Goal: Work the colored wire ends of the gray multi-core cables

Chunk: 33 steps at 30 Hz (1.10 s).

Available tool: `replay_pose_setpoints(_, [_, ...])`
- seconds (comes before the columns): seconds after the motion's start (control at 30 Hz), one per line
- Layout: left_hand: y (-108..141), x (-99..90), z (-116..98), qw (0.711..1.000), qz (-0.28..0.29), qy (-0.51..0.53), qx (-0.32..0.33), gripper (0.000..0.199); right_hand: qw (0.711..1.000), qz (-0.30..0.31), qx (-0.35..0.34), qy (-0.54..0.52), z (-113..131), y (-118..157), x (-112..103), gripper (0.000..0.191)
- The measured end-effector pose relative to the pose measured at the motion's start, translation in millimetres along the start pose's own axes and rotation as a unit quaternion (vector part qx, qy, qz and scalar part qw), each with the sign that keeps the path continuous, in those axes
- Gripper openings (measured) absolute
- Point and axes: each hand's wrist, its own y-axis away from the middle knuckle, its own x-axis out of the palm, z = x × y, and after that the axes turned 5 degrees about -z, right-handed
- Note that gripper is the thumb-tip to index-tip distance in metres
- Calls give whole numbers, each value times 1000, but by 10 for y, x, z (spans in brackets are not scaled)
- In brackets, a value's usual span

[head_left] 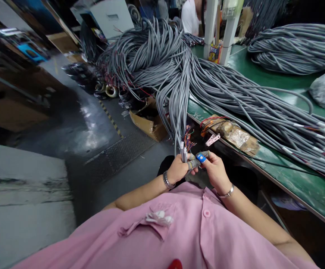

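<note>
I've got the left hand [178, 170] wrapped round grey cable ends [184, 151] off the green bench's [305, 188] near edge, right hand [217, 173] pinched, can't tell on what, cable heap [229, 89] and taped block [237, 137] crowding bench, pink clip [213, 140] at its edge, carton [142, 125] left of it.

Glare whitens the dim floor [95, 123], while blur smears the left side.
</note>
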Motion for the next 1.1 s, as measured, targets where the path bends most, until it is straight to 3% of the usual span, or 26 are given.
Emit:
replay_pose_setpoints(0.43, [14, 38, 33, 999, -37, 21, -4, 29, 998, -36, 16, -50, -80, 12, 37, 21])
replay_pose_setpoints(0.6, [-16, 21, 40, 997, -60, 46, -12, 27, 999, 3, 24, -49, -92, -18, -75, 24])
replay_pose_setpoints(0.7, [-34, 6, 43, 995, -67, 75, -14, 25, 995, -21, 37, -90, -122, -29, -212, 27])
replay_pose_setpoints(0.9, [-114, -18, -45, 993, -28, 108, -30, 29, 984, -71, 69, -147, -107, -147, -449, 43])
replay_pose_setpoints(1.1, [-233, 7, -167, 987, 23, 136, -76, 30, 973, -31, 142, -179, 92, -444, -383, 56])
